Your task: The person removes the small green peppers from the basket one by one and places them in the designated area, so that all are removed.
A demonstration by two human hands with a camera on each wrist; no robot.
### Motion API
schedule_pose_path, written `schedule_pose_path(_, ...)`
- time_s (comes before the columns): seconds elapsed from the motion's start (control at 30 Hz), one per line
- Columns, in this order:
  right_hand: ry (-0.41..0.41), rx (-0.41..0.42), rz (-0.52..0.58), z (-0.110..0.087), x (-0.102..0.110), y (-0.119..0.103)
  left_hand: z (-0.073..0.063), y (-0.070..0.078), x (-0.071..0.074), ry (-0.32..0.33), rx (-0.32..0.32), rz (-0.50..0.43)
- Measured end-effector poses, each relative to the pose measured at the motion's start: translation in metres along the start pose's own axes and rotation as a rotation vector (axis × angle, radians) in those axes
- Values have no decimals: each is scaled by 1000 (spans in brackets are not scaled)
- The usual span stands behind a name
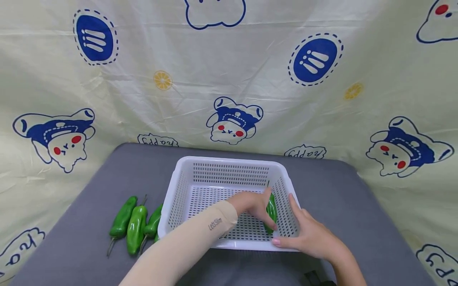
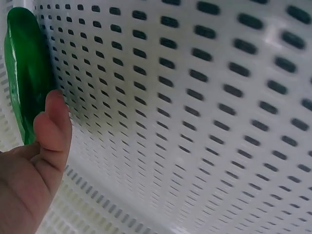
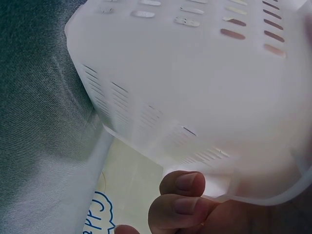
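Note:
In the head view, a white perforated plastic basket (image 1: 229,244) stands on the table. My left hand (image 1: 255,204), its arm in a beige sleeve, reaches inside it toward the right end. A green pepper (image 1: 272,212) lies there beside the right wall. The thumb and a finger are spread apart beside the pepper; in the left wrist view the fingertips (image 2: 58,105) meet its edge. At the front right corner my right hand (image 1: 315,238) holds the basket, thumb on the front rim and fingers along the outer right side. Part of the pepper is hidden by the left hand.
Several green peppers (image 1: 136,230) lie on the grey table (image 1: 322,186) to the left of the basket, some partly hidden by the basket and left arm. A patterned cloth (image 1: 229,83) hangs behind the table and along its sides. A dark object (image 1: 316,278) shows near the right forearm.

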State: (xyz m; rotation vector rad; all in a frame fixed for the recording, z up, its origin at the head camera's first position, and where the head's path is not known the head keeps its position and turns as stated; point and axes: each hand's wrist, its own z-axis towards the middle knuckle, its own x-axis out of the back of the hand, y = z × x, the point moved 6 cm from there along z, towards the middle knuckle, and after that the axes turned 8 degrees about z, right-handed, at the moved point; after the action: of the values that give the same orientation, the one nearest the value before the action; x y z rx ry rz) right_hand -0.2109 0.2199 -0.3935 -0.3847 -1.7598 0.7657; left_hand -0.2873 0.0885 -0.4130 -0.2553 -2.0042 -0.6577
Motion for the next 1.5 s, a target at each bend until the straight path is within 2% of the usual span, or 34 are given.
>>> schedule_pose_path(0.13, 10, 0, 6, 0, -1, 1, 4, 6, -4, -1, 49, 47)
schedule_pose_path(0.4, 20, 11, 11, 0, -1, 1, 9, 8, -5, 0, 119, 33)
schedule_pose_path(0.7, 32, 26, 1, 1, 0, 1, 10, 5, -4, 5, 127, 93)
schedule_pose_path(0.9, 26, 26, 30, 1, 0, 1, 10, 5, -7, -54, 118, 182)
schedule_pose_path(1.0, 24, 21, 25, 1, 0, 0, 8, 5, -9, -89, 126, 188)
schedule_pose_path(1.23, 31, 11, -9, 0, 0, 0, -6, -4, -17, -138, 163, 67)
schedule_pose_path(1.33, 24, 4, 1, 1, 0, 0, -12, -11, -21, -139, 154, -16)
schedule_pose_path(1.5, 8, 5, 26, 3, -1, 1, -21, -24, -26, -177, 122, -178)
